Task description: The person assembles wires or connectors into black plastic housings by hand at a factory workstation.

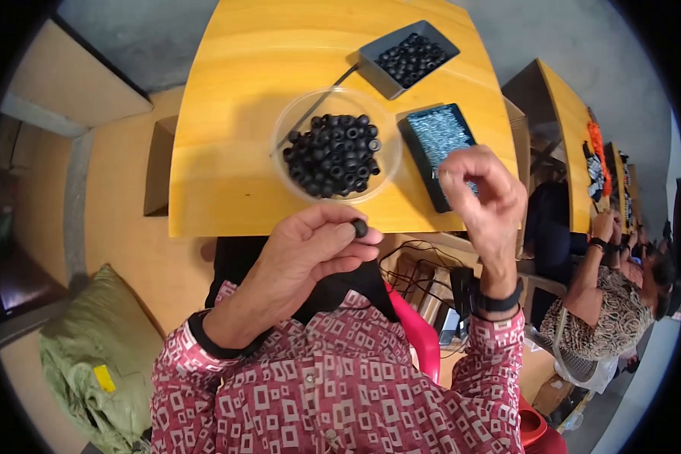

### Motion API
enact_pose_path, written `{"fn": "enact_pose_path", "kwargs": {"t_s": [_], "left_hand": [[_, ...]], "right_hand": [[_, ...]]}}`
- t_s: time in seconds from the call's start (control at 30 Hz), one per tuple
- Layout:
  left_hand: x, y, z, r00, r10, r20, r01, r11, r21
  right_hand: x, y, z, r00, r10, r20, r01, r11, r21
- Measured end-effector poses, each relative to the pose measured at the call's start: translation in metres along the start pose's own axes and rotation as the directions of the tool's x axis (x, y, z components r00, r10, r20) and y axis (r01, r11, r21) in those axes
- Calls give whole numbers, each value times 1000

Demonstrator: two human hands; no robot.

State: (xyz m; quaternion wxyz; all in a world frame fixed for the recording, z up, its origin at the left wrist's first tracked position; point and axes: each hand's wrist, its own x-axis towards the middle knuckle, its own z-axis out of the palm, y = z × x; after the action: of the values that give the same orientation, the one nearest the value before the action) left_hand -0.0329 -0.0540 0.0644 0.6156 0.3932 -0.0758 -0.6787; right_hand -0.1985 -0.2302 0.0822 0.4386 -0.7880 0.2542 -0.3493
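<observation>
Between the thumb and fingers of my left hand [310,246] is a small black round knob [360,227], held just off the table's front edge. Above the near end of a dark tray [424,155] hovers my right hand [486,189], its thumb and forefinger pinched together; anything between them is too small to make out. That tray holds many thin, shiny metal pins [440,132]. Left of it stands a clear round tub [281,125] with a heap of black knobs [331,157], some showing a hole.
A grey bin [390,89] of more black parts stands farther back on the yellow table [227,151], with a thin dark rod [321,98] reaching from it across the tub. Cables [424,257] hang below the table. A green sack [94,363] lies at left; people [605,310] sit at right.
</observation>
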Motion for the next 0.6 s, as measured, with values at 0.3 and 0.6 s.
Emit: {"fn": "enact_pose_path", "kwargs": {"t_s": [0.3,0.6], "left_hand": [[3,-8,-6,998,65,-12,-66,992,-108],[10,-11,-11,959,280,-37,-274,955,117]], "right_hand": [[-29,-26,41,968,-196,154,203,979,-32],[-34,-31,58,988,-143,52,145,988,-51]]}}
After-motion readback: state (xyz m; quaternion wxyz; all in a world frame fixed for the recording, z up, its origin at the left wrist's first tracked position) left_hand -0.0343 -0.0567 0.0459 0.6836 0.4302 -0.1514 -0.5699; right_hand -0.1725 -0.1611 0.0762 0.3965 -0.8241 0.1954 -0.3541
